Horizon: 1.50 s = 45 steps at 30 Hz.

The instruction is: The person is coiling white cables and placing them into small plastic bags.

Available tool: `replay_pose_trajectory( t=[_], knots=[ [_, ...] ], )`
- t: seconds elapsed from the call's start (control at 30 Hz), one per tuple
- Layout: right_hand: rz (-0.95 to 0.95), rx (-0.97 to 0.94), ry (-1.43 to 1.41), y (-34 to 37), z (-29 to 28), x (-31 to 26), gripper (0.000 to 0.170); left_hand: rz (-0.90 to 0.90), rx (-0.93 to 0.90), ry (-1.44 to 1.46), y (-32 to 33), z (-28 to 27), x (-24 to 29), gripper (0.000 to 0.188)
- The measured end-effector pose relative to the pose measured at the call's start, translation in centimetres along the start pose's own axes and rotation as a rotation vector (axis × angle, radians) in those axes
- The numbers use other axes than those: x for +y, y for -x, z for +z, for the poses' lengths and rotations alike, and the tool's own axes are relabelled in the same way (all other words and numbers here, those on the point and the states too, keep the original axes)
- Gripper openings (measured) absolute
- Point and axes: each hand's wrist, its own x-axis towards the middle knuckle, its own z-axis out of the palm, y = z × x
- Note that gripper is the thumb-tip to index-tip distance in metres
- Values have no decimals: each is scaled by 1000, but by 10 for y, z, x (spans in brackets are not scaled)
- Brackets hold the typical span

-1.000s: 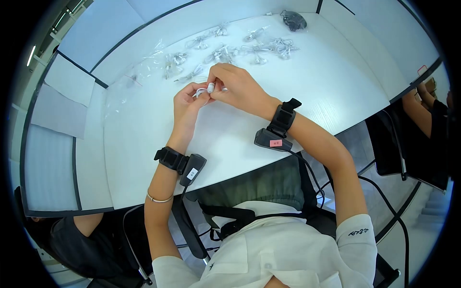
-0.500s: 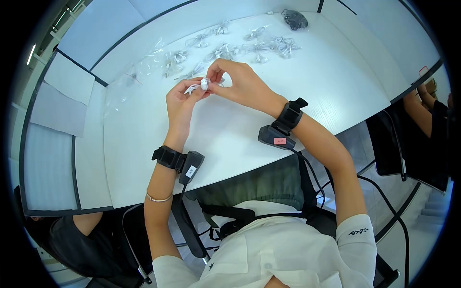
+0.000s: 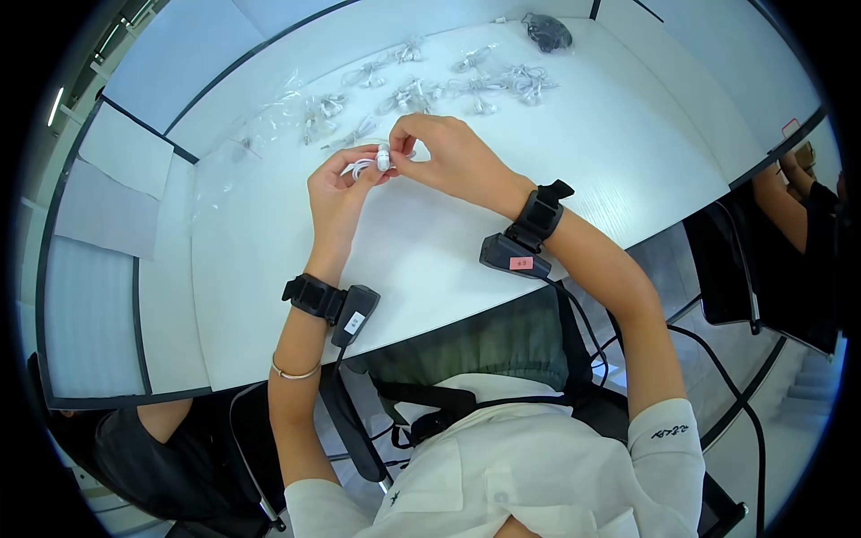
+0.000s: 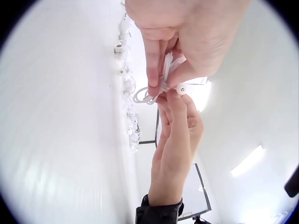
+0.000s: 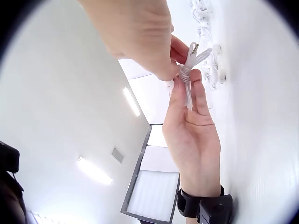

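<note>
Both hands meet over the table (image 3: 421, 260) around a small coiled bundle of white wired earphones (image 4: 164, 77). My left hand (image 3: 336, 193) pinches the bundle between thumb and fingers. From the right, my right hand (image 3: 457, 161) pinches at the same bundle with thumb and index finger. A white earbud (image 4: 181, 88) shows by the right fingertips in the left wrist view. In the right wrist view, the metal plug (image 5: 195, 48) sticks out beside a cable loop, and cord is wound round the bundle's middle. The fingers partly hide the bundle.
Several bundled white cables (image 3: 413, 94) lie across the back of the table. Thin clear plastic bags (image 3: 269, 117) lie at the left back, and a dark bagged item (image 3: 548, 34) rests in the back right corner. White partition panels (image 3: 717, 90) enclose the table.
Both hands have shifted slightly left with the earphone bundle. The right thumb and index finger parted half a second ago and now stand closer together at the bundle.
</note>
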Motion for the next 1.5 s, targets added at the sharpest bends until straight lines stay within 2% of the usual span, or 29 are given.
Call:
replay_pose_trajectory(
  t=[0.43, 0.57, 0.67, 0.77, 0.87, 1.07, 1.17, 1.23, 1.37, 1.5],
  knots=[
    [40, -28, 2, 1, -4, -6, 19, -124, -33, 2, 2, 2, 1, 23],
    [-50, 23, 41, 1, 0, -4, 19, -90, -8, 59, 1, 3, 0, 20],
    [27, 1, -1, 0, -2, -10, 18, -38, -28, 73, 1, 2, 2, 18],
    [3, 2, 9, -1, 0, -7, 17, -11, -53, 71, 0, 2, 0, 16],
    [-69, 39, 75, -1, 3, -2, 17, -6, -49, 75, 0, 2, 1, 15],
    [25, 13, 62, 1, 4, -5, 17, -50, -43, 28, -1, 1, -1, 15],
    [-47, -49, 95, 3, 3, -3, 15, -88, -69, -31, 1, 0, -1, 16],
    [-26, -52, 104, 2, 3, -2, 14, -90, -60, -24, 0, 1, -1, 15],
    [29, -35, 50, 0, 3, -3, 12, -76, -39, -24, 1, 2, 3, 14],
    [-13, 21, 63, 1, 9, 2, 12, -51, 6, -20, -1, 2, -3, 15]
  ],
)
